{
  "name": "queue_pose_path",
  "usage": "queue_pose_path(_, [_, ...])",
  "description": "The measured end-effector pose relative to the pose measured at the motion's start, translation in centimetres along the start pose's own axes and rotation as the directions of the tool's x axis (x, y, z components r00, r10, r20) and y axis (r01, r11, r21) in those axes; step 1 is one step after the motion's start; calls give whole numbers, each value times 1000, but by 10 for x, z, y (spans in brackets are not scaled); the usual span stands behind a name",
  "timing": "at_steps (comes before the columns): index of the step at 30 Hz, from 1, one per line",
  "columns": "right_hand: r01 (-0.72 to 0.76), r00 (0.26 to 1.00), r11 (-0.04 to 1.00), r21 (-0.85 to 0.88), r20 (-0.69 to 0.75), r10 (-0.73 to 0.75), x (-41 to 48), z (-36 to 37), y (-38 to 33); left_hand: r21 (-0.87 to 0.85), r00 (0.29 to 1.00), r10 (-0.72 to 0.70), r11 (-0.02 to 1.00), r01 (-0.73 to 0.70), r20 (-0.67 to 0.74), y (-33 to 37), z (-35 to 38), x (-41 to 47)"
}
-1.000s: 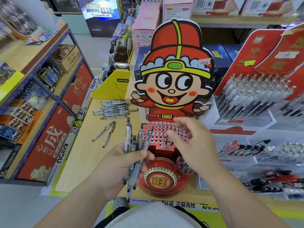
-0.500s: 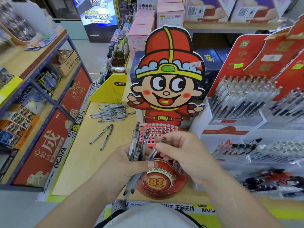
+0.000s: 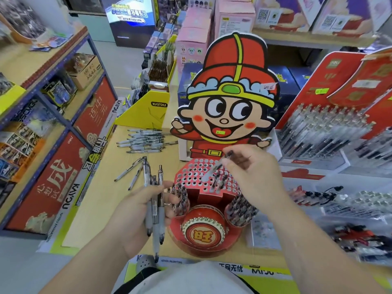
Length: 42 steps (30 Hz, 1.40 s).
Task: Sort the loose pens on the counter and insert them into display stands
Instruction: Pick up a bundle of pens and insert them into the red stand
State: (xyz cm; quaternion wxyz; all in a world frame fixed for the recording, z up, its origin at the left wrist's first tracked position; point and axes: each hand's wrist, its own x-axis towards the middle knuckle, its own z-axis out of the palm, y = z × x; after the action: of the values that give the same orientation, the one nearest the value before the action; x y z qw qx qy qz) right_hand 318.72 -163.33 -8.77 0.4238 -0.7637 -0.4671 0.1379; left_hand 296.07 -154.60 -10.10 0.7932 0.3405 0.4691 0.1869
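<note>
Insertion is in hand: the right hand (image 3: 252, 177) pinches one clear-barrelled plastic pen (image 3: 215, 167), which needs lining up tip-down with a free hole in the red perforated cardboard stand (image 3: 197, 174) at the tan counter's (image 3: 101, 200) near edge, while the left hand (image 3: 144, 213) grips a bundle of spare pens (image 3: 156, 198).

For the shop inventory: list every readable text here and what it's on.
"KAYOU": yellow box.
"旺": red drum.
"KAYOU ANIMATION": counter edge.
"成": red shelf panel.
Price stickers, screen text and box labels: too blurred.
</note>
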Motion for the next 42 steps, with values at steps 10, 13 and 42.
queue_pose_path(10, [73, 994, 979, -192, 91, -56, -5, 24, 5, -73, 1000, -6, 997, 6, -11, -4, -9, -2])
queue_pose_path(13, [85, 996, 980, -181, 47, -78, -2, 17, 3, -81, 1000, 0, 997, 0, -8, -3, -9, -2])
queue_pose_path(42, [114, 967, 919, -377, 256, -15, -10, 40, 12, 51, 998, 55, 997, -56, 31, 0, -5, -12])
